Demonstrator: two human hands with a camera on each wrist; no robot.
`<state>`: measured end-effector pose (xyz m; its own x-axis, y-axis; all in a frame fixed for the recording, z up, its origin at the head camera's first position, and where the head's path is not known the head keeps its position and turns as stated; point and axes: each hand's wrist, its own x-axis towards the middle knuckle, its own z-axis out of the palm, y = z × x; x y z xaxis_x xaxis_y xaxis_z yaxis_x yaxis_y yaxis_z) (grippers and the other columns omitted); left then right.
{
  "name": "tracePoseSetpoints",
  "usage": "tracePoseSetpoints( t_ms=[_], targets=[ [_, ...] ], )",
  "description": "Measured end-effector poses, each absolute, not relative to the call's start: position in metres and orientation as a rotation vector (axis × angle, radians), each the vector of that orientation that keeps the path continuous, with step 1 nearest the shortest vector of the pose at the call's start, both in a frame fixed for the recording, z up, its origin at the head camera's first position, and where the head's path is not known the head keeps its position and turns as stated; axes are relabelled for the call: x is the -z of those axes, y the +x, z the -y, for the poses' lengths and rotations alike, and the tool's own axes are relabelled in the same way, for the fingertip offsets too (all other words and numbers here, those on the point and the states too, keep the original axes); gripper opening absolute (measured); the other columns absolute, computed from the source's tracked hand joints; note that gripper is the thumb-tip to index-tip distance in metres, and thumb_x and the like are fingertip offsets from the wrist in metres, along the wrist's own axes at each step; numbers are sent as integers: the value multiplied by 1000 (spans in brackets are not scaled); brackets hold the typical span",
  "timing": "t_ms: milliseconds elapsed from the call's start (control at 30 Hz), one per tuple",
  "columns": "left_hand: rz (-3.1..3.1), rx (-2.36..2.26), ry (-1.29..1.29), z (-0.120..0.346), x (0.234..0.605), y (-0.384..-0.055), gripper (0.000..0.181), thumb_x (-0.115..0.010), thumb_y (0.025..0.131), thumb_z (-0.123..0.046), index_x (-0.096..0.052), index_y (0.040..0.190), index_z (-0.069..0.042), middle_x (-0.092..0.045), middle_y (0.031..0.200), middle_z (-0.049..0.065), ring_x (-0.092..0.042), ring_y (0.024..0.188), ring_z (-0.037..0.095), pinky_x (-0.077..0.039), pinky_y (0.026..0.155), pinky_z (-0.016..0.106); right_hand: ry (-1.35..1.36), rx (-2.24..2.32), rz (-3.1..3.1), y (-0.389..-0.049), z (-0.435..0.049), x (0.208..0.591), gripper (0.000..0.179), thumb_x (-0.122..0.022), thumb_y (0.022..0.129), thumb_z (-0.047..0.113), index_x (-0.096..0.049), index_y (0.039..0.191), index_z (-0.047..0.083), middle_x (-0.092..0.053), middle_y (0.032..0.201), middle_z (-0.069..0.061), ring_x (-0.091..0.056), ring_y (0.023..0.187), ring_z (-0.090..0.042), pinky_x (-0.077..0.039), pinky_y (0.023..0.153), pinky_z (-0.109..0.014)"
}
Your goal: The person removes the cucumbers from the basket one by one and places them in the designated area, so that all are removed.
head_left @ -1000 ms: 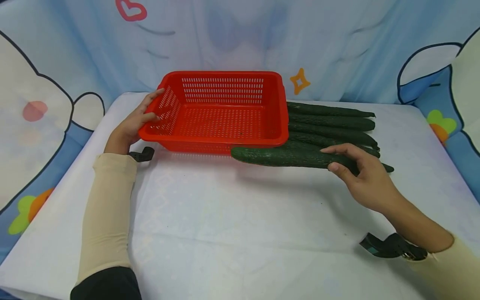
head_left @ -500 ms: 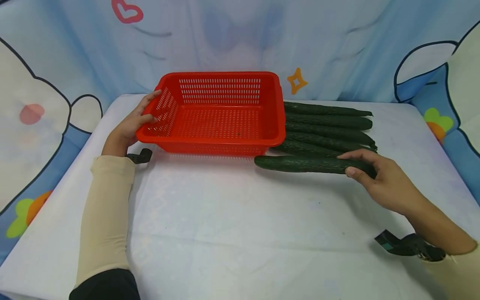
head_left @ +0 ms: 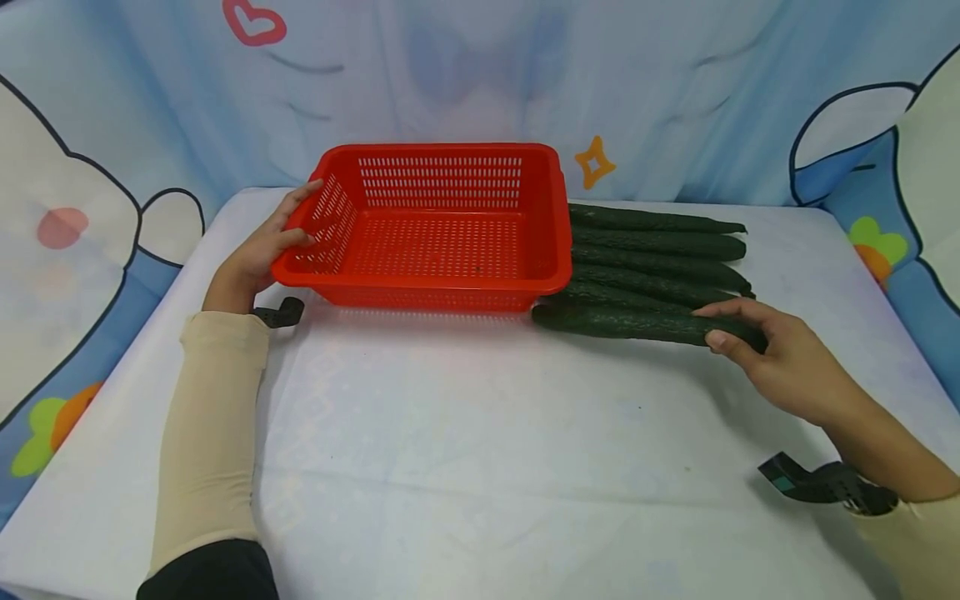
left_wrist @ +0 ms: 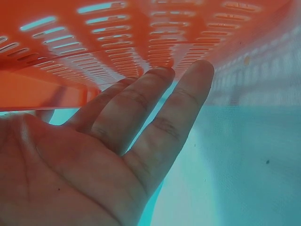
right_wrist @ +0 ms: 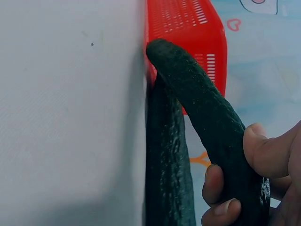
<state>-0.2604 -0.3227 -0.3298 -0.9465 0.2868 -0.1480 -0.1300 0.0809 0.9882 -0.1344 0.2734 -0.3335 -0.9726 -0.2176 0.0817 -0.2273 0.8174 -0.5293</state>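
My right hand [head_left: 787, 358] grips a long dark green cucumber [head_left: 622, 322] near its right end, thumb on the near side and fingers round the far side. In the right wrist view this held cucumber [right_wrist: 202, 99] slants over another cucumber [right_wrist: 169, 160]. Its left end is close to the front right corner of the red plastic basket [head_left: 420, 281]. My left hand [head_left: 258, 254] holds the basket's left rim, with thumb and a finger over the edge. Fingers [left_wrist: 162, 127] of that hand extend under the slotted outer wall in the left wrist view.
Several cucumbers [head_left: 675, 243] lie side by side to the right of the basket, their left ends partly hidden by it. A white cloth [head_left: 450, 433] covers the table. Behind hangs a pale blue printed curtain [head_left: 465, 75].
My right hand has moved the cucumber right, from in front of the basket to beside the row, then slightly back towards the other cucumbers. My left hand stays on the basket.
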Motion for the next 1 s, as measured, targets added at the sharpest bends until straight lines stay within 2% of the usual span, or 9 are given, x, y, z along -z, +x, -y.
tracePoseSetpoints(
  t_ms=[67,167,367,433,533,633,733,867,1000],
  targets=[
    [-2057,-1940,159,322,330,-261,75,-45,96,2,-23,152,-43,-26,149,8,-55,110,23,-60,77,27,368,-876,2981,-136,-275,336,33,-55,101,24,-57,131,11,-68,99,-22,-46,67,-1,-35,52,-26],
    [-2053,-1941,164,321,331,-261,75,-46,96,2,-23,152,-43,-25,149,8,-55,110,23,-60,77,27,343,-861,3003,-138,-278,340,34,-55,101,26,-57,131,11,-69,99,-20,-51,85,-3,-38,61,-25],
    [-2050,-1935,164,320,332,-262,75,-45,97,1,-23,152,-44,-26,148,7,-56,108,22,-60,77,27,303,-904,3075,-142,-283,349,39,-52,102,30,-53,134,8,-66,112,-27,-54,109,-39,-46,74,-43],
    [-2047,-1938,167,320,332,-262,74,-44,97,2,-23,152,-43,-27,147,7,-56,107,22,-60,77,27,301,-901,3094,-143,-284,351,40,-53,101,32,-54,133,8,-64,116,-28,-57,101,-37,-47,70,-41],
    [-2046,-1937,173,319,332,-262,74,-44,97,2,-23,152,-42,-27,147,7,-57,107,21,-60,77,27,308,-865,3092,-143,-286,355,40,-56,100,33,-56,130,8,-61,119,-28,-57,79,-21,-44,59,-31],
    [-2048,-1933,173,319,332,-262,75,-45,96,2,-23,152,-42,-28,146,7,-56,107,21,-60,77,27,313,-806,3082,-142,-285,357,39,-58,99,34,-58,129,10,-61,82,-20,-44,53,-10,-37,46,-27],
    [-2053,-1931,175,319,331,-261,75,-45,96,2,-23,152,-42,-28,146,7,-56,107,21,-60,76,26,330,-757,3063,-142,-284,358,39,-58,98,34,-58,129,10,-50,69,-10,-33,45,-9,-31,42,-28],
    [-2057,-1928,179,320,329,-261,74,-45,97,2,-23,153,-42,-28,146,6,-56,107,21,-60,76,26,344,-706,3055,-143,-281,358,38,-60,98,32,-59,128,11,-53,78,-11,-30,47,-11,-29,44,-28],
    [-2083,-1909,154,323,326,-260,75,-46,97,0,-22,152,-44,-27,146,6,-56,107,20,-60,76,26,365,-673,3049,-148,-277,359,37,-62,97,31,-60,127,10,-64,104,-27,-52,66,-24,-38,52,-32]
  ],
)
